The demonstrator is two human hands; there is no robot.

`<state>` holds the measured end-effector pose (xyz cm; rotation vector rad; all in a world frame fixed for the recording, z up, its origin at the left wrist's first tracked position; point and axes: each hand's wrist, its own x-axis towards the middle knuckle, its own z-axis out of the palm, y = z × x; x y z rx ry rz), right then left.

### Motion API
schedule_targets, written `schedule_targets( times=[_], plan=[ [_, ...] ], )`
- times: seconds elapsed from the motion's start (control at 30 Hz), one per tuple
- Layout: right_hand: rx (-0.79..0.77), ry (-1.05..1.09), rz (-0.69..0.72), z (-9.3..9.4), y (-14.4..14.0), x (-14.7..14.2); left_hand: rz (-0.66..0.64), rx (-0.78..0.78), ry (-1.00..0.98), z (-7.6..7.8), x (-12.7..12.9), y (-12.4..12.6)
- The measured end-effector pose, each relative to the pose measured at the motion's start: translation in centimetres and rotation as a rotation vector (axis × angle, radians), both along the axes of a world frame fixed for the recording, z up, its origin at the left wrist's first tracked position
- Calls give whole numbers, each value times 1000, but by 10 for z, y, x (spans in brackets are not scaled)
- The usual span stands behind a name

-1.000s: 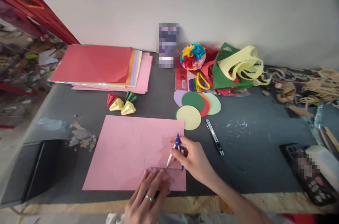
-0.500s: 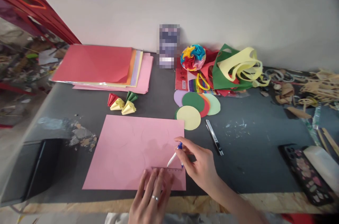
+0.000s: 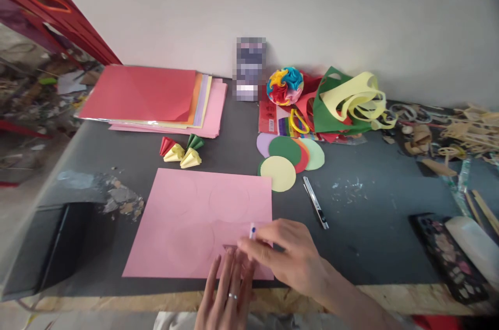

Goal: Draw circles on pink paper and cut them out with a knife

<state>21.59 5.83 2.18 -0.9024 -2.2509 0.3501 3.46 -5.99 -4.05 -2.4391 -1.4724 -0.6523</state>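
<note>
On the table lies a pink paper sheet (image 3: 183, 231) with faint pencil circles. My left hand (image 3: 228, 286) rests on its lower edge, fingers stretched out and pressing a see-through ruler (image 3: 230, 248), perhaps a set square; most of it is covered. My right hand (image 3: 290, 254) is closed around a drawing compass (image 3: 252, 230), white with blue parts. Its legs and tip are hidden by the fingers, just above the ruler. A snap-off utility knife (image 3: 315, 202) lies to the right of the sheet. Cut paper circles (image 3: 278, 174) in several colours overlap at the sheet's top right corner.
Folded paper cones (image 3: 181, 153) stand behind the sheet. Coloured paper (image 3: 140, 93) is stacked at the back left. A paper flower ball (image 3: 284, 86) and paper offcuts (image 3: 346, 96) lie by the wall. A phone (image 3: 448, 257) sits right, a black case (image 3: 62, 241) left.
My right hand has swung left and down with the compass, which now stands more upright over the ruler, partly hidden. My left hand has shifted slightly right, still on the ruler.
</note>
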Motion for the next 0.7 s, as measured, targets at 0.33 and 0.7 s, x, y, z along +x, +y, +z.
schedule_targets(
  times=[0.33,0.7],
  plan=[
    [-103,115,29,7,-14,-10,47,63,-125,-18,9,-10],
    [-294,167,39,1,5,-24,37,37,-70,-17,4,-8]
  ],
)
